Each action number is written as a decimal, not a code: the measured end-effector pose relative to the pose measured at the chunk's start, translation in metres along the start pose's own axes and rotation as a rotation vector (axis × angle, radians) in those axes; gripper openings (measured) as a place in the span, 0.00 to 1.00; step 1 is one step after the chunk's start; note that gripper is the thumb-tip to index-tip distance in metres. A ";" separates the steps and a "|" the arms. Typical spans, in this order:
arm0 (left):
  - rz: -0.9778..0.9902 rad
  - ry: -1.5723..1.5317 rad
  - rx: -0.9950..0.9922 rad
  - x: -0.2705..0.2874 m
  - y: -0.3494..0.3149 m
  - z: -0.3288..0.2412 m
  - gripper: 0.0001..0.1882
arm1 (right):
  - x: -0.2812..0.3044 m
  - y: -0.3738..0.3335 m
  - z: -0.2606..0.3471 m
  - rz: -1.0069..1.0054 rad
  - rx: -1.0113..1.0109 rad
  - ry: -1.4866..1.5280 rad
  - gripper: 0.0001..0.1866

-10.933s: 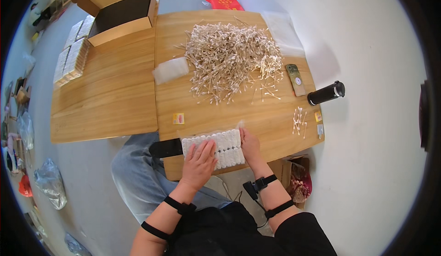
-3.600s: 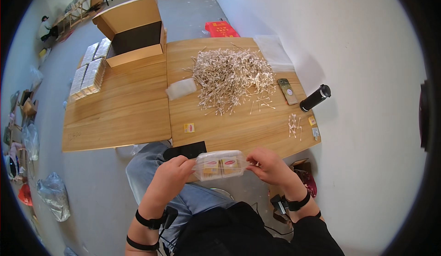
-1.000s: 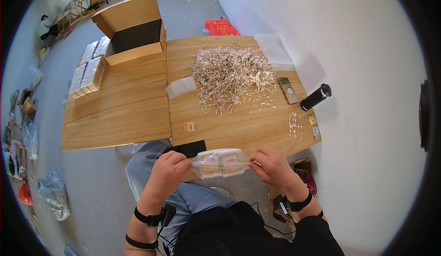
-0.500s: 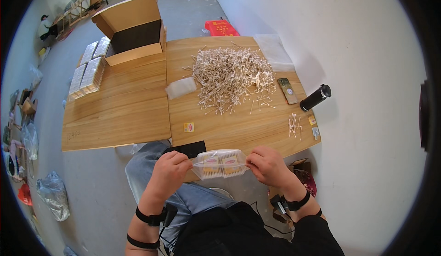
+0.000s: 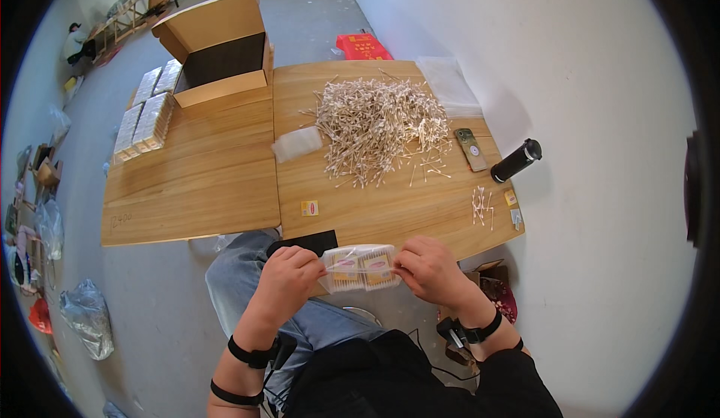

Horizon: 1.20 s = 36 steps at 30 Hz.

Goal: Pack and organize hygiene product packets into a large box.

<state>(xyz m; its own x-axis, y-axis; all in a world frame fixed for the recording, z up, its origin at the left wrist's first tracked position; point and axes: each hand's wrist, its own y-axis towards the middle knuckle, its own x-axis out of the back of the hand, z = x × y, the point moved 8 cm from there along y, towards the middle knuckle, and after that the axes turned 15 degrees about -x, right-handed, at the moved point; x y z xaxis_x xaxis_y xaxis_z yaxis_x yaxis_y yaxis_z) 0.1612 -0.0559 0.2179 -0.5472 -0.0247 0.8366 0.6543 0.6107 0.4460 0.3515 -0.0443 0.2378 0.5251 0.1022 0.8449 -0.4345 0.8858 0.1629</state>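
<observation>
Between my hands, at the near edge of the table, is a clear plastic bag of cotton swabs, with two yellow labels showing through the film. My left hand pinches the bag's left end, fingers closed. At the other end my right hand also grips the film between thumb and fingers. A black flat piece lies just beyond my left hand on the table edge. Farther off, a big heap of loose cotton swabs covers the middle of the wooden table.
Packed bundles of swabs stand at the far left beside an open cardboard box. Stacked clear bags, a phone, a black bottle and a small yellow card lie around the heap. A person sits far left.
My two hands have come closer together along the bag, and its loose ends are now drawn in by the fingers. The bag stays over the table edge.
</observation>
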 end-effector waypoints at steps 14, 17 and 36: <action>0.007 -0.043 0.007 -0.009 0.012 -0.007 0.05 | -0.011 0.005 0.007 0.039 0.004 -0.001 0.07; 0.015 -0.036 0.008 -0.011 0.011 -0.005 0.05 | -0.012 0.006 0.007 0.043 0.020 -0.011 0.07; 0.000 -0.092 0.035 -0.018 0.020 -0.009 0.06 | -0.011 0.005 -0.004 0.062 -0.064 0.084 0.07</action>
<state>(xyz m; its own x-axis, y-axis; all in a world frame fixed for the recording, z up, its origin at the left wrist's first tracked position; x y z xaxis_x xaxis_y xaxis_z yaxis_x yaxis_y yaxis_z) 0.1886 -0.0506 0.2149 -0.5942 0.0470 0.8029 0.6364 0.6380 0.4336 0.3469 -0.0395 0.2274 0.5592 0.1927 0.8063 -0.4215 0.9036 0.0763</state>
